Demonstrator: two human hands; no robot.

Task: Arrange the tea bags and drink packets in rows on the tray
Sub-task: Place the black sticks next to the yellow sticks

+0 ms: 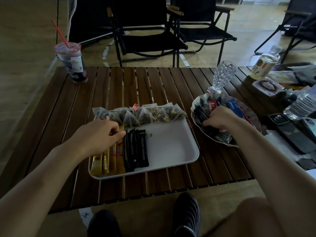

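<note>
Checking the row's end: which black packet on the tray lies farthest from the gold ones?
The rightmost black packet, beside the bare part of the tray; the other black packets lie between it and the gold packets.

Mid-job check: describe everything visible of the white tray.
The white tray is a shallow rectangle with rounded corners and a raised rim, plastic-looking, lying flat on the slatted wooden table. A row of pyramid tea bags lines its far edge; gold stick packets then black packets fill the near left. Its right half is bare but for a small printed sprig. The left hand pinches a gold packet's top.
</note>
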